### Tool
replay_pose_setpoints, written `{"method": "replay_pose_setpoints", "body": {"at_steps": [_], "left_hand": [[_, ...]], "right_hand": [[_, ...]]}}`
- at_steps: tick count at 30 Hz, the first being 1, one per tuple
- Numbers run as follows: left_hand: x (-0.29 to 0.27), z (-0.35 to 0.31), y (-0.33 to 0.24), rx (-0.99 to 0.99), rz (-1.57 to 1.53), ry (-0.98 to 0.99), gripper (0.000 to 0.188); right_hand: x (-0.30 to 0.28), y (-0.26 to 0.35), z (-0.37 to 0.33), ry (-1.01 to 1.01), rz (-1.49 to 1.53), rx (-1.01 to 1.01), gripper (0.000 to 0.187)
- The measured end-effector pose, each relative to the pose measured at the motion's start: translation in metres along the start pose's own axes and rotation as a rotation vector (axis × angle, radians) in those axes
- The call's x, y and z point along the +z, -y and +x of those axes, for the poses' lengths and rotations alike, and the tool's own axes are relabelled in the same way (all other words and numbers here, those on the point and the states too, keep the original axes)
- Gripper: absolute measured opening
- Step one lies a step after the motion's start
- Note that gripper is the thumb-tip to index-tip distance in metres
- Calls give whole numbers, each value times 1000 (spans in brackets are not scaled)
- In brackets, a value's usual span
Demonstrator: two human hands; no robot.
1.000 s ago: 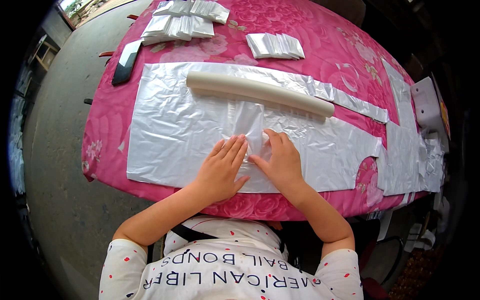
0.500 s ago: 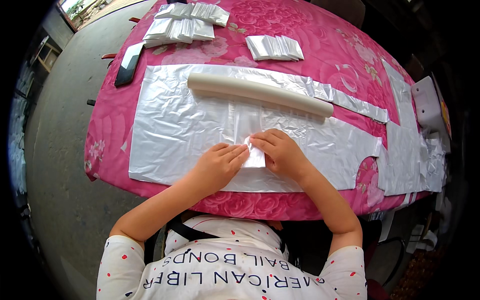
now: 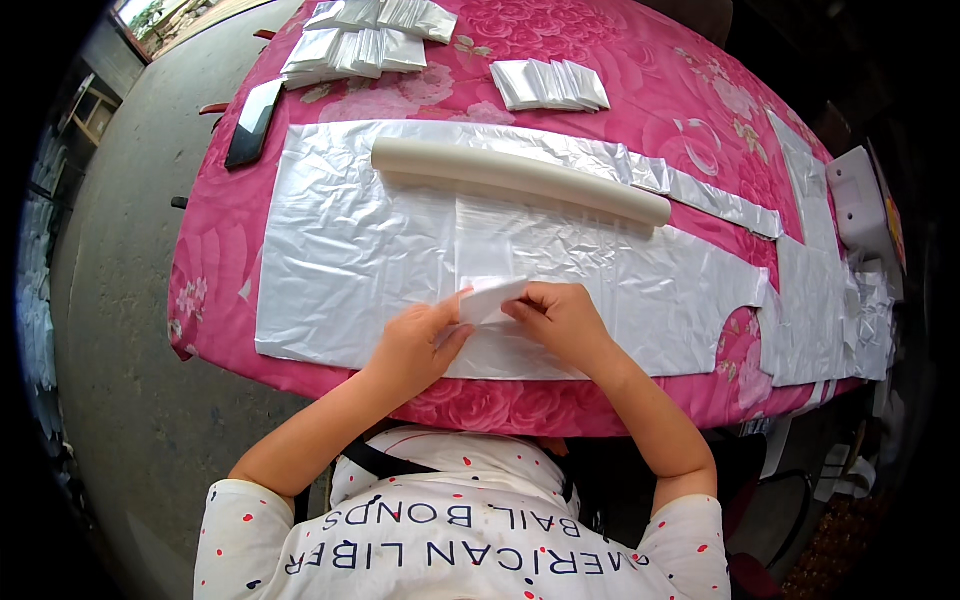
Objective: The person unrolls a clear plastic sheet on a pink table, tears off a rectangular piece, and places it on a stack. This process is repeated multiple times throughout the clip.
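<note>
Between my two hands is a small folded packet of white plastic film, lifted and tilted above a spread stack of plastic film sheets. My left hand pinches the packet's left end between thumb and fingers. At its right edge, the thumb and bent fingers of my right hand grip it. Shiny and creased, the spread sheets have a curved cut-out and a narrow strap at their right end. A long cream-coloured tube lies across them, beyond my hands.
Folded white film packets are piled at the far left, and a smaller row of packets lies at the far middle. A dark phone rests by the left edge. More film and a white box are at the right of the pink flowered tablecloth.
The packet was lying flat under my fingertips on the sheets. Now it is raised and tilted in both hands, and my left hand has turned and drawn slightly left.
</note>
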State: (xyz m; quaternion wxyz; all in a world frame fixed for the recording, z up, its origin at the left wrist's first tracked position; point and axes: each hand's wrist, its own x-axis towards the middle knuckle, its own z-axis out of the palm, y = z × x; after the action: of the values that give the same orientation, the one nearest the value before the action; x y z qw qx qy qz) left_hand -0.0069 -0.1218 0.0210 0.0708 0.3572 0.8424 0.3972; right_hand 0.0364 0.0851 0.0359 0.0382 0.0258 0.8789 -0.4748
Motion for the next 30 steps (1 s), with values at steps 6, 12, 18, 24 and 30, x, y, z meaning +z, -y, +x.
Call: {"method": "replay_pose_setpoints", "body": {"at_steps": [6,12,18,24,30], "left_hand": [[1,24,-5,-273,-204,-141,57],[-10,35,-8,-441,-228,-40,60],[4,26,-2,240,257,-140,60],[31,32,-4,133,411,33,91],[35,30,0,129,410,74,107]], "right_hand": [[-5,13,22,100,32,324,31],[-4,14,29,117,29,406,33],[-6,13,37,165,15,449,31],[-5,9,39,167,58,453,29],[1,17,26,54,-143,336,24]]}}
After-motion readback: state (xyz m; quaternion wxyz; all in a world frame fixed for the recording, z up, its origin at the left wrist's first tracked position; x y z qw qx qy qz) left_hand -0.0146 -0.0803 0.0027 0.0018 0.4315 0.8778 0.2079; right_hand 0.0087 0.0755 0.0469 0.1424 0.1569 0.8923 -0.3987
